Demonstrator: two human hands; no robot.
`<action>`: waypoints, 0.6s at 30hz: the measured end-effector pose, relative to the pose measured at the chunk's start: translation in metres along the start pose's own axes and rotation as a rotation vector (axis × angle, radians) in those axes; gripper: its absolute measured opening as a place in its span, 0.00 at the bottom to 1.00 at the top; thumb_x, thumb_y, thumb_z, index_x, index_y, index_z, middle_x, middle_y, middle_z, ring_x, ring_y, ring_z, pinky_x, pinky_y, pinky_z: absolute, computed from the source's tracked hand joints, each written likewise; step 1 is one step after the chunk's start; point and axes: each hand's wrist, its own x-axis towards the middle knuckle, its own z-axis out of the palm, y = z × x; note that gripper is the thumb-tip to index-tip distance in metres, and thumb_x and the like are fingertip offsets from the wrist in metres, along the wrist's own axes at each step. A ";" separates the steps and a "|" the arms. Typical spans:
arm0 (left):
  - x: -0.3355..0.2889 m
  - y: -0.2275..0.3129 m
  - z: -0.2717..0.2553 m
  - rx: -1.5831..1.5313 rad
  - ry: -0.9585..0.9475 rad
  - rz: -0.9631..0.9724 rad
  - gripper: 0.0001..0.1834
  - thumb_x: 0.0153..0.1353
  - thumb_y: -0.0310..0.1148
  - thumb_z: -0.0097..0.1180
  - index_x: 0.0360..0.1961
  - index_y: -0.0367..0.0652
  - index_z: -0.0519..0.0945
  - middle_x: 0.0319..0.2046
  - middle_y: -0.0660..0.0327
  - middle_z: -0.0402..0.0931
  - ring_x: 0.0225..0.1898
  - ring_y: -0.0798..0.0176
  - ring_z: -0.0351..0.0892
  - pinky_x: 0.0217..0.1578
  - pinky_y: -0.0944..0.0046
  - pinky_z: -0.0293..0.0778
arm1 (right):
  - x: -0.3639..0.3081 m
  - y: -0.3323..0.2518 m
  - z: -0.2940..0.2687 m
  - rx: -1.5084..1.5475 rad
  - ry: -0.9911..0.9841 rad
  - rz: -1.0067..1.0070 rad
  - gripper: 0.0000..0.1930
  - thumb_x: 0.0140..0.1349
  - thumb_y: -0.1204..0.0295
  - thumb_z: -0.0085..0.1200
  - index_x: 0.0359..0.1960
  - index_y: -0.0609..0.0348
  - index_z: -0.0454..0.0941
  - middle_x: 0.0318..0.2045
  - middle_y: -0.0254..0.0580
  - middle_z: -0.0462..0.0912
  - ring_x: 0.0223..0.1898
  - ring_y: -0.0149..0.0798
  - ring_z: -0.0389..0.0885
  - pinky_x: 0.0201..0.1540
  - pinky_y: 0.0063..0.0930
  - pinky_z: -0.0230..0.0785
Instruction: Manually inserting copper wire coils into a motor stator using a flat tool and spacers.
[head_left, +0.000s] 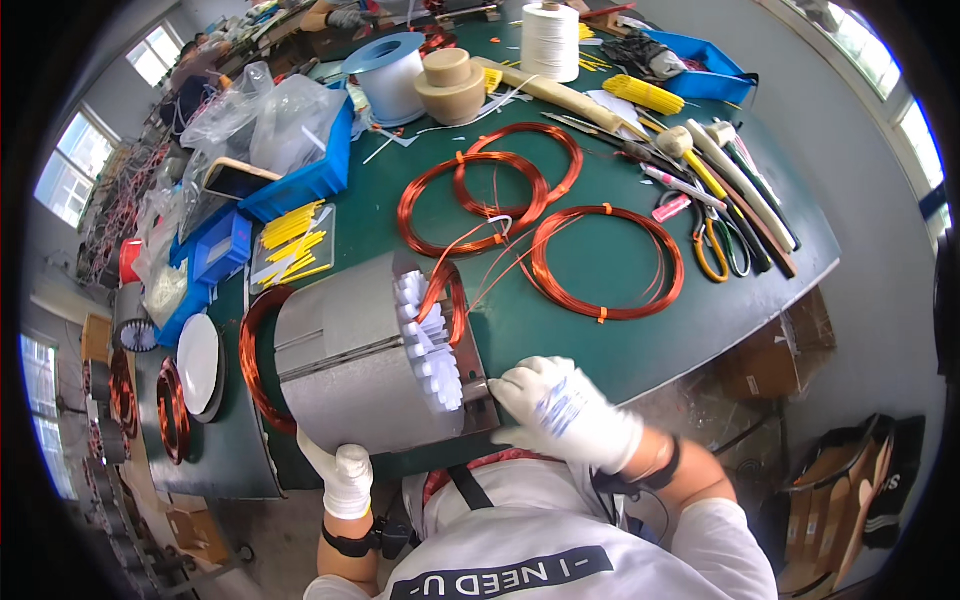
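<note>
A grey stator core [345, 350] lies on its side on the table, with white toothed insulation [432, 350] at its right end. Copper wire [440, 300] runs into the slots there, and a copper coil [262, 360] hangs at the left end. My left hand [346, 484], in a white glove, rests against the core's lower left edge; one finger stretches along it and the others are partly hidden. By the metal stand [482, 395] at the toothed end, my gloved right hand [568, 412] has bent fingers and a gap between thumb and fingers, with nothing visible in it.
Copper wire rings [606, 262] lie beyond the core. Scissors [712, 250], a mallet [676, 142] and rods fill the right side. Blue bins [310, 180], yellow strips [292, 240], a tape roll [448, 88] and a white thread spool [550, 42] stand farther off. Cardboard boxes [770, 350] sit below the right edge.
</note>
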 end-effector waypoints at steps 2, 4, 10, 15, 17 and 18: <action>0.005 -0.004 -0.007 0.052 -0.070 0.037 0.60 0.42 0.75 0.63 0.58 0.28 0.67 0.48 0.58 0.76 0.48 0.64 0.75 0.48 0.64 0.73 | 0.017 0.039 -0.034 0.100 -0.194 -0.142 0.11 0.53 0.62 0.59 0.34 0.52 0.79 0.32 0.40 0.78 0.37 0.44 0.80 0.37 0.36 0.73; 0.014 0.006 0.006 0.040 -0.040 0.058 0.59 0.42 0.75 0.63 0.56 0.28 0.68 0.46 0.58 0.76 0.46 0.65 0.75 0.47 0.64 0.72 | 0.063 0.098 -0.052 -0.204 0.015 -0.211 0.07 0.55 0.66 0.55 0.31 0.52 0.82 0.34 0.39 0.80 0.37 0.43 0.81 0.34 0.36 0.75; 0.017 0.005 0.009 0.009 -0.059 0.091 0.59 0.42 0.74 0.64 0.56 0.28 0.68 0.46 0.59 0.75 0.46 0.66 0.74 0.47 0.65 0.72 | 0.186 0.221 -0.069 -0.465 -0.126 0.504 0.45 0.54 0.39 0.58 0.66 0.59 0.65 0.68 0.58 0.62 0.69 0.55 0.61 0.69 0.44 0.56; 0.014 -0.009 0.010 -0.039 -0.077 0.112 0.61 0.42 0.73 0.65 0.60 0.28 0.65 0.51 0.57 0.73 0.50 0.63 0.73 0.50 0.62 0.71 | 0.194 0.264 -0.069 -0.375 -0.110 0.561 0.22 0.58 0.58 0.57 0.55 0.45 0.79 0.52 0.51 0.80 0.54 0.52 0.79 0.58 0.41 0.71; 0.011 -0.008 0.009 -0.084 -0.061 0.060 0.63 0.41 0.73 0.65 0.62 0.28 0.62 0.53 0.56 0.72 0.52 0.62 0.73 0.51 0.61 0.71 | 0.191 0.278 -0.057 -0.355 -0.002 0.525 0.19 0.61 0.61 0.54 0.54 0.46 0.80 0.49 0.51 0.82 0.53 0.52 0.80 0.57 0.42 0.72; 0.008 -0.017 0.004 -0.094 -0.036 0.068 0.63 0.42 0.73 0.65 0.64 0.27 0.61 0.55 0.54 0.71 0.54 0.60 0.72 0.54 0.59 0.70 | 0.193 0.275 -0.056 -0.384 0.000 0.477 0.18 0.62 0.62 0.54 0.54 0.45 0.79 0.49 0.51 0.82 0.54 0.52 0.79 0.57 0.42 0.71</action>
